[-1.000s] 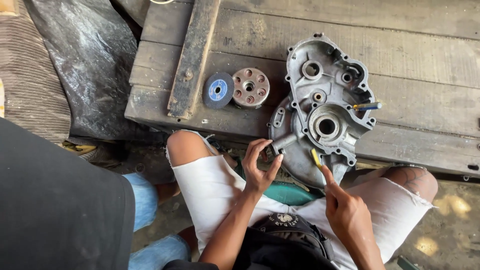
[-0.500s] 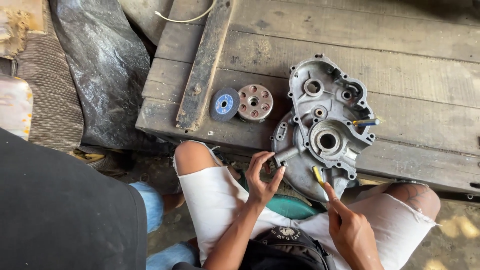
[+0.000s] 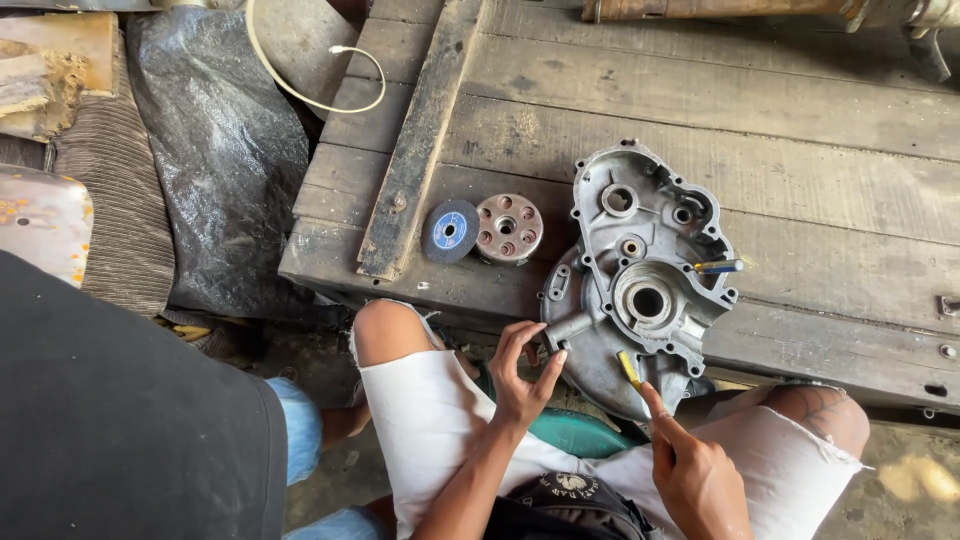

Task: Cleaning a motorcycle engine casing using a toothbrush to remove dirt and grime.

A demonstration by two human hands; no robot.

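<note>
The cover [image 3: 640, 280], a grey cast-metal engine casing, is lying flat on the wooden bench [image 3: 800, 130], its lower edge hanging out over the bench lip above the person's knees. The left hand [image 3: 522, 375] is working at the cover's lower left corner, fingers curled and pinching the projecting lug there, thumb on one side and fingertips on the other. The right hand [image 3: 695, 470] is reaching up from below, forefinger stretched out and touching the yellow tool [image 3: 629, 368] that is resting against the cover's lower rim; the other fingers are folded in, and I cannot tell whether they are actually gripping the handle. A second tool [image 3: 718, 267], blue and yellow, is sticking out of the cover's right side. Just to the left, apart from the cover, a blue disc [image 3: 450, 231] and a round hub [image 3: 508, 228] are sitting side by side beside a dark plank [image 3: 415, 150].

The risk, as I judge it: with so much of the cover overhanging, a hard push could be tipping it off onto the legs. The yellow tool looks loosely held, so it could be slipping off the rim toward the pinching fingers.
</note>
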